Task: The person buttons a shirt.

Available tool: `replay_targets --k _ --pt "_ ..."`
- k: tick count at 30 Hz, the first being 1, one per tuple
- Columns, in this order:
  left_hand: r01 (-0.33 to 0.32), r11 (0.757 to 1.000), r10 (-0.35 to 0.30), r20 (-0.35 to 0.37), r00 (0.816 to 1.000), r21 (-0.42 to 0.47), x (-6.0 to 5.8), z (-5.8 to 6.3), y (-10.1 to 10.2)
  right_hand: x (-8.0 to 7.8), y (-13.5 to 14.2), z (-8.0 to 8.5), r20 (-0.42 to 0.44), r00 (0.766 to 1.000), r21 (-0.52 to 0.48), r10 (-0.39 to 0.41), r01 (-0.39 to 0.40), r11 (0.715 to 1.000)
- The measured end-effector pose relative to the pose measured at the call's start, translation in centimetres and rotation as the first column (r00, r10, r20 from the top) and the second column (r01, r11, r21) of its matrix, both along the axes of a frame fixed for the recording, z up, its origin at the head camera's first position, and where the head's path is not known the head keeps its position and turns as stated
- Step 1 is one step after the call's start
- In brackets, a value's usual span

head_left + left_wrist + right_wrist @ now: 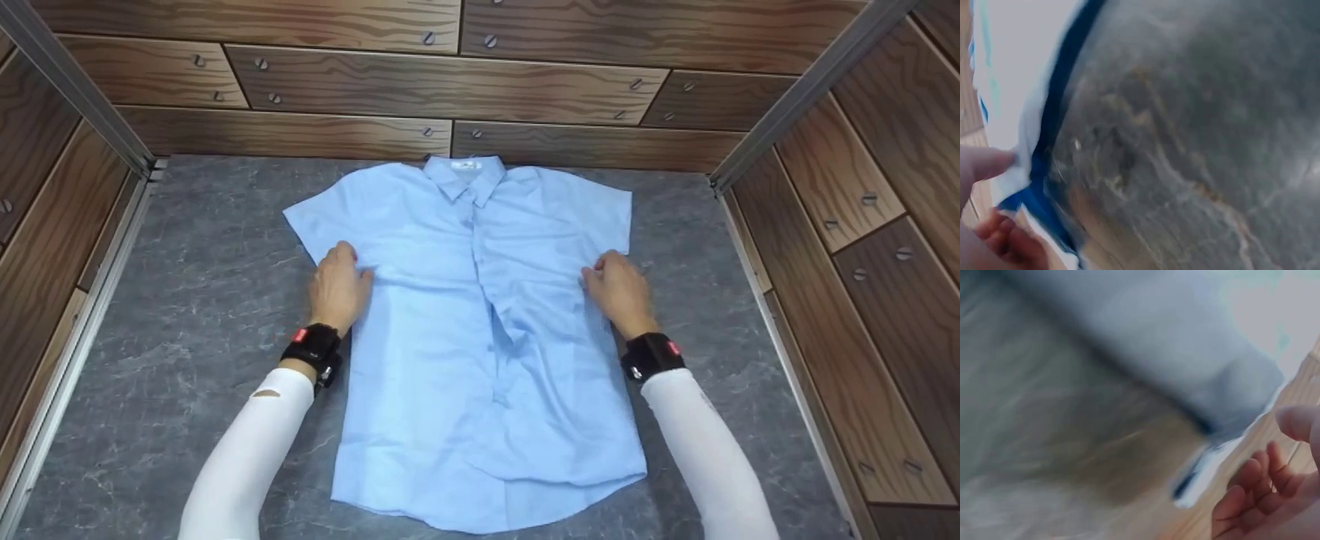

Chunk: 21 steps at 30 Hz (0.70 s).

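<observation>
A light blue short-sleeved button shirt (420,322) lies front up, its collar at the far side and its sleeves spread. My left hand (337,289) is at its left edge, just below the sleeve. In the left wrist view, the thumb (994,163) touches the cloth, with a gap between it and the loosely bent fingers (1019,242). At the opposite edge, below the other sleeve, is my right hand (619,292). The right wrist view shows its thumb and fingers (1249,475) apart, loosely curled, with no cloth between them; the shirt edge (1224,405) is blurred beside them.
The shirt lies on a grey marbled surface (217,300). Wood-patterned panels (450,82) stand at the back and both sides, with metal rails (817,75) at the corners. Creases run along the shirt's button placket (495,330).
</observation>
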<state>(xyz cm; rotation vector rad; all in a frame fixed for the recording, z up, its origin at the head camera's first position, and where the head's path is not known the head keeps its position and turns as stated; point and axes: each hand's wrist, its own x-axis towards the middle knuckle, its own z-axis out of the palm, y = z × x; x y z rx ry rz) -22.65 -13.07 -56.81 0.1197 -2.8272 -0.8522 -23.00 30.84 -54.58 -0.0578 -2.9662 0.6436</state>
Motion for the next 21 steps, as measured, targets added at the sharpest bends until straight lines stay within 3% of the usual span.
replay_targets --k 3,5,6,8,10,11,12,14,15,18,21 --pt "0.132 0.991 -0.135 -0.100 0.986 -0.032 0.6 0.7 2.7 -0.5 -2.0 0.3 -0.032 0.994 0.000 0.105 -0.105 0.994" --pt "0.285 0.959 -0.283 -0.059 0.957 0.013 1.2 1.2 5.0 -0.8 -3.3 0.3 -0.014 0.985 -0.019 0.172 -0.172 0.985" --pt "0.368 0.928 -0.368 -0.016 0.930 0.065 1.5 1.5 6.2 -1.0 -4.0 0.3 -0.002 0.979 -0.031 0.202 -0.202 0.979" --pt "0.483 0.850 -0.510 0.100 0.854 0.208 2.3 1.8 8.6 -1.3 -5.3 0.2 0.018 0.968 -0.051 0.250 -0.248 0.967" --pt "0.547 0.781 -0.609 0.178 0.773 0.301 2.9 1.8 10.7 -1.7 -6.6 0.2 0.030 0.959 -0.068 0.282 -0.279 0.958" --pt "0.569 0.754 -0.643 0.192 0.741 0.330 3.2 1.7 11.5 -1.8 -7.3 0.2 0.034 0.955 -0.072 0.296 -0.293 0.953" --pt "0.577 0.739 -0.661 0.205 0.722 0.348 3.4 1.6 12.3 -1.9 -7.9 0.3 0.037 0.951 -0.078 0.307 -0.303 0.950" --pt "0.579 0.723 -0.675 0.210 0.707 0.376 3.7 1.3 13.4 -2.1 -9.1 0.5 0.057 0.946 -0.089 0.320 -0.315 0.945" --pt "0.573 0.721 -0.675 0.209 0.708 0.390 3.8 1.2 13.8 -2.2 -9.7 0.6 0.068 0.943 -0.093 0.327 -0.320 0.943" --pt "0.514 0.724 -0.652 0.214 0.727 0.459 4.0 0.9 14.6 -2.6 -11.0 0.8 0.121 0.937 -0.088 0.328 -0.319 0.944" --pt "0.485 0.714 -0.639 0.187 0.746 0.505 4.1 0.4 15.0 -3.1 -12.2 0.9 0.168 0.937 -0.019 0.307 -0.308 0.951"
